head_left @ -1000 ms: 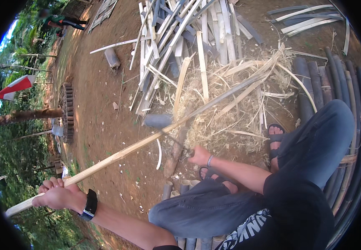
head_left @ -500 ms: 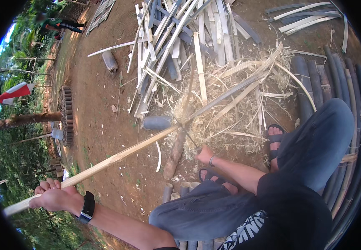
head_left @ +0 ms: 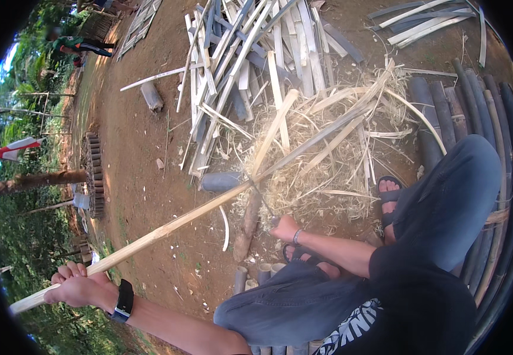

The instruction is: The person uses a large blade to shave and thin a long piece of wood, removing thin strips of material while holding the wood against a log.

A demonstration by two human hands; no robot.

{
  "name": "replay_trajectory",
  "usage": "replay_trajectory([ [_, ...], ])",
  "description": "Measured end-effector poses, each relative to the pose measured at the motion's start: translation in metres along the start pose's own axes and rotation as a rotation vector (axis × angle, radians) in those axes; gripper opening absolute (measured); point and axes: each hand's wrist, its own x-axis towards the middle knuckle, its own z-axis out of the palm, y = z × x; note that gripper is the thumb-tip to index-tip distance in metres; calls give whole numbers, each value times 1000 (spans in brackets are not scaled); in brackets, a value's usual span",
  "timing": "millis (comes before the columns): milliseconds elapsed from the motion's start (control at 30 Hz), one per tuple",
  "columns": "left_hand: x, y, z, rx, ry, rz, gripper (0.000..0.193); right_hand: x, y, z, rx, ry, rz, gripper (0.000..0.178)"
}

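Head view. Person seated on a row of dark grey bamboo poles [head_left: 446,112], knees up in blue-grey trousers, black sandals on both feet.

Left hand [head_left: 79,289], arm stretched far out to the left, black wristband at the wrist, fingers wrapped fully around the near end of a long pale split bamboo strip [head_left: 168,228]. Grip closed tight on the strip. The strip runs diagonally from lower left up to the right, over bare brown earth, and on into a heap of straw-coloured bamboo shavings [head_left: 327,160] in front of the knees.

Right hand [head_left: 285,228], thin bracelet on the wrist, sits low near the middle of the strip, fist closed around a handle. A thin dark blade [head_left: 262,198] rises from the fist to meet the strip; where blade and strip join is too small to read clearly.

Just beside the right hand: a brown wooden log [head_left: 247,228] lying on the ground under the strip. A short grey bamboo tube section [head_left: 221,180] lies just left of the crossing.

Beyond the shavings: a loose pile of grey and pale bamboo slats [head_left: 250,65]. Trees at the far left rim.
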Motion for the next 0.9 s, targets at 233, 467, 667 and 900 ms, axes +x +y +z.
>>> replay_trajectory([
  [233,-5,-17,2,23,-13,3,50,-57,-146,-7,56,-272,-584,20],
  [467,2,-12,2,85,14,15,48,3,-10,-7,-60,-46,13,26],
  [667,2,-24,0,59,48,33,52,-36,-109,-8,-43,-277,-464,31],
  [900,-5,-9,3,70,27,59,50,2,-24,-4,116,-17,15,30],
])
